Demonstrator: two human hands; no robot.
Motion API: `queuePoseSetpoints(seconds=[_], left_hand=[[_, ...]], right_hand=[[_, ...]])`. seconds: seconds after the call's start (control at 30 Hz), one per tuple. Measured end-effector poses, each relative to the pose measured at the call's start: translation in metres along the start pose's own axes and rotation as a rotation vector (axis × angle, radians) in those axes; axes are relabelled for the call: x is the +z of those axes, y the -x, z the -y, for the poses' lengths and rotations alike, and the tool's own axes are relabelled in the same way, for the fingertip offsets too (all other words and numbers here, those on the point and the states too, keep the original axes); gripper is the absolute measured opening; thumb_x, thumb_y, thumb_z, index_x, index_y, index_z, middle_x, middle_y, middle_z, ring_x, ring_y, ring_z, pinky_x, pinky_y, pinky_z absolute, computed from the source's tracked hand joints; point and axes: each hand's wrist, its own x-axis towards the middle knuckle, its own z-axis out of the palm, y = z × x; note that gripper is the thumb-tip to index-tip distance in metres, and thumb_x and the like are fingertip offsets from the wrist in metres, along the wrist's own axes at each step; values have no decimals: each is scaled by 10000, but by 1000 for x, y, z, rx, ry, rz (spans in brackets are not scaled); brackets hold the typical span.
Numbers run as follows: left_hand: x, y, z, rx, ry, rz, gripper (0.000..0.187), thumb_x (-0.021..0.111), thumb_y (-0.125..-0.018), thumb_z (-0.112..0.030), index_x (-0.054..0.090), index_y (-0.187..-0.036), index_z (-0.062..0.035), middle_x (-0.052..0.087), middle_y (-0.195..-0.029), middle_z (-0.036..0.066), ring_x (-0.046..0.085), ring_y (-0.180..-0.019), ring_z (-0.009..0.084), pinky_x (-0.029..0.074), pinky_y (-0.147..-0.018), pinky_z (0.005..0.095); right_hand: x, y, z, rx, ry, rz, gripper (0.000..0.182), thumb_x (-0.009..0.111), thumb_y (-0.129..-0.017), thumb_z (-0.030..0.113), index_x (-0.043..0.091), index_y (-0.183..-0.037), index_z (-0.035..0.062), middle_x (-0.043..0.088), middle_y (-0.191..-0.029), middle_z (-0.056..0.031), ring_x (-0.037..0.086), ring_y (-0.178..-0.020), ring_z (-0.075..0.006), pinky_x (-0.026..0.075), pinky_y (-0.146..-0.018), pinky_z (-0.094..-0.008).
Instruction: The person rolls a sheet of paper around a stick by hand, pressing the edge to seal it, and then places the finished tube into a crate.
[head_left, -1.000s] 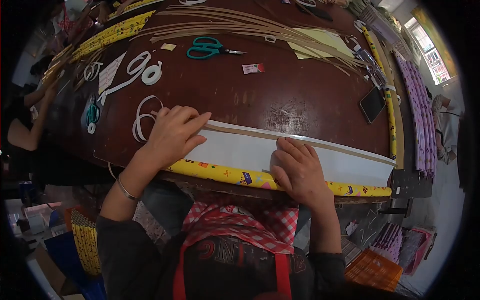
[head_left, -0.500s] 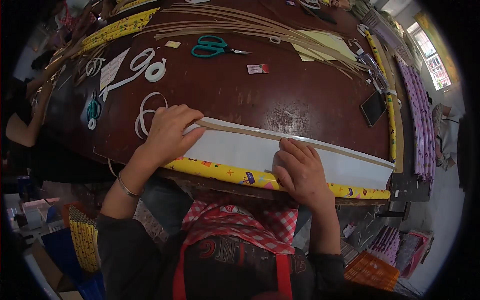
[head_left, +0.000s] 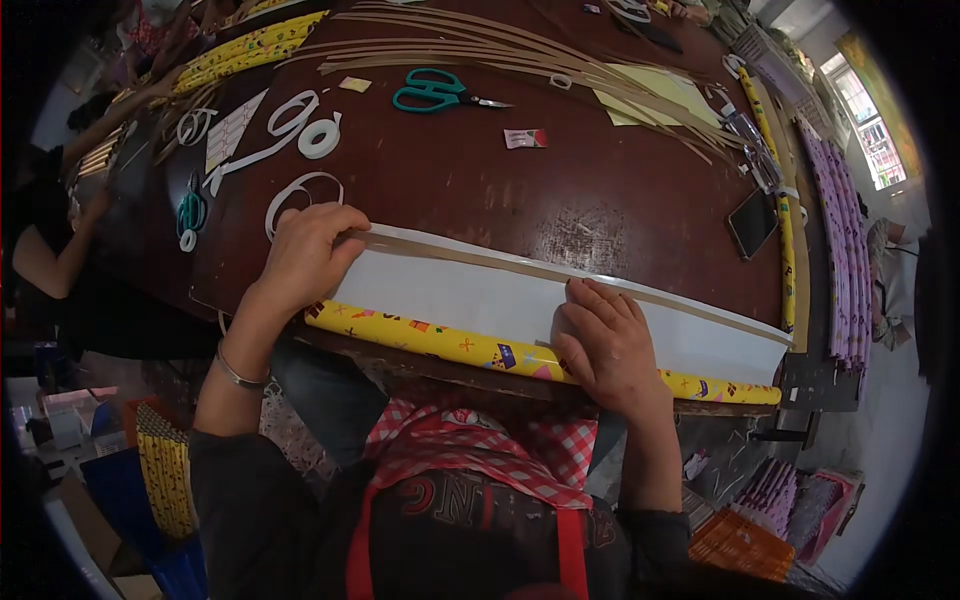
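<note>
A sheet of wrapping paper lies along the table's near edge, its white side (head_left: 450, 295) up and its yellow printed side (head_left: 440, 340) showing where it curls in a roll at the front. Along the far edge of the white side runs a narrow brown strip (head_left: 480, 262). At the left end, my left hand (head_left: 310, 250) is closed, thumb and fingers pinching the strip at the paper's edge. My right hand (head_left: 605, 340) rests over the paper right of the middle, fingertips on the strip and thumb apart near the yellow roll.
Beyond the paper lie green-handled scissors (head_left: 430, 92), a small packet (head_left: 526, 138), a white tape roll (head_left: 319, 138) and several long brown strips (head_left: 480, 45). A phone (head_left: 752, 224) is at the right. Another person's arm (head_left: 70, 240) shows at the left.
My left hand has moved left along the strip to the paper's left end, uncovering more of the white side and yellow roll. My right hand stays at nearly the same spot.
</note>
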Motion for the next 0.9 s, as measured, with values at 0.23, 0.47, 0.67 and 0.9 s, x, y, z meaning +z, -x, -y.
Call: queuePoseSetpoints(seconds=[0.23, 0.47, 0.67, 0.9], left_hand=[[-8, 6, 27, -69, 30, -76, 119, 682, -810, -66, 666, -923, -32, 669, -858, 124, 654, -765, 322, 502, -683, 407], [-23, 11, 42, -215, -10, -84, 132, 705, -825, -95, 667, -934, -30, 685, -872, 128, 664, -767, 313, 512, -683, 387], [-35, 14, 51, -313, -51, -78, 120, 718, -828, -114, 672, -909, -39, 693, -833, 128, 667, -741, 315, 505, -674, 395], [-37, 13, 47, -268, -11, -37, 138, 729, -806, -105, 668, -905, -31, 689, -864, 134, 668, -780, 320, 505, -690, 400]], right_hand=[[-1, 0, 1, -10, -4, 0, 329, 638, -900, 264, 636, -1133, 32, 576, -1357, -172, 516, -1292, -359, 377, -1072, -544], [-1, 0, 1, -13, -7, 2, 327, 643, -892, 252, 632, -1132, 31, 571, -1361, -170, 514, -1295, -360, 375, -1074, -551], [-2, 0, 2, 13, -7, 17, 328, 641, -896, 254, 633, -1137, 32, 565, -1373, -170, 506, -1309, -358, 359, -1096, -555], [-1, 0, 2, 18, -7, 22, 328, 634, -903, 263, 637, -1137, 33, 567, -1372, -171, 504, -1311, -359, 359, -1096, -557]])
